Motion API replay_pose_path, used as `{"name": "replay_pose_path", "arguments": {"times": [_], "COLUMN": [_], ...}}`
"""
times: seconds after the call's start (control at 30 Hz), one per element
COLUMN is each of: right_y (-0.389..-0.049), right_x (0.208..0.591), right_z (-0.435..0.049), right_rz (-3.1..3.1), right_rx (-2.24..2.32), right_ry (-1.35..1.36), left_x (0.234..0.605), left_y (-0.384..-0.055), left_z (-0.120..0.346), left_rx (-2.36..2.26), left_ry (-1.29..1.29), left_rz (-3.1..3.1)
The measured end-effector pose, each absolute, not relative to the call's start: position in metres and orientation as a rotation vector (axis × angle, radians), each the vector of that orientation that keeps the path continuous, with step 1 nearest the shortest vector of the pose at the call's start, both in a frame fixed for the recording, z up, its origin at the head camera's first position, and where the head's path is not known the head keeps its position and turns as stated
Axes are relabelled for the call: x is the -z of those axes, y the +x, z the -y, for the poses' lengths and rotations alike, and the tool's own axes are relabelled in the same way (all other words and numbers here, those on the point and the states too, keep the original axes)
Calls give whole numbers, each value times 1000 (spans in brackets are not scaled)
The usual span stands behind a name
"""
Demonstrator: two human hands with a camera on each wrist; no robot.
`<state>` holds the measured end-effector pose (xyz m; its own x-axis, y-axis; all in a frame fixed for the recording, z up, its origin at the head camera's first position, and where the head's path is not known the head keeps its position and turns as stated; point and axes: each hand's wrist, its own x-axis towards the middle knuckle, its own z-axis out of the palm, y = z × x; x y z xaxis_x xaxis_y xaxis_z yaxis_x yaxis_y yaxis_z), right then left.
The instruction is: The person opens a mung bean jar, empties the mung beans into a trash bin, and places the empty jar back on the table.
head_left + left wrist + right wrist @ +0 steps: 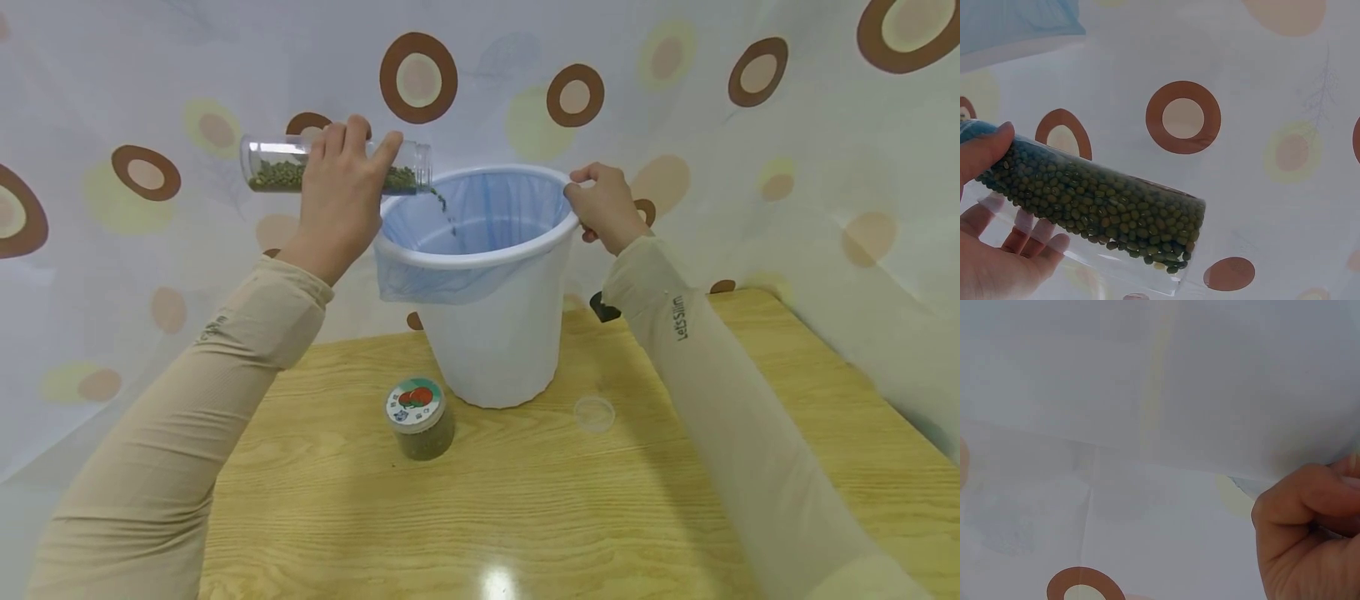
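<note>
My left hand (341, 192) grips a clear plastic jar (273, 164) of green mung beans, held on its side with its open mouth over the rim of a white bucket (498, 333). A few beans (442, 202) fall from the mouth into the blue bag liner (480, 212). The left wrist view shows the same jar (1094, 209), about half full, with my fingers (997, 250) wrapped round it. My right hand (603, 207) pinches the bucket's right rim; its curled fingers (1310, 519) show in the right wrist view.
A second jar (420, 417) of beans with a sticker lid stands on the wooden table (525, 500) in front of the bucket. A clear round lid (594, 413) lies to the bucket's right. A dotted curtain (825, 125) hangs behind and around the table.
</note>
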<state>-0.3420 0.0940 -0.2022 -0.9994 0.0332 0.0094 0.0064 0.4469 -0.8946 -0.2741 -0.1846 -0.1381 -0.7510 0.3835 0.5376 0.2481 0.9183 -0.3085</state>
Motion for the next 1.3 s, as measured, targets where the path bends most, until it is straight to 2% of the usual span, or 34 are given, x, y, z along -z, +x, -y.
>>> {"name": "replay_pose_path", "arguments": {"times": [1.3], "right_y": [-344], "right_x": [205], "right_z": [-95], "right_rz": [2620], "right_rx": [-1667], "right_ry": [-47], "left_x": [135], "left_y": [-276], "left_z": [182], "left_rx": [-312], "left_ry": [-437], "left_rz": [2433]}}
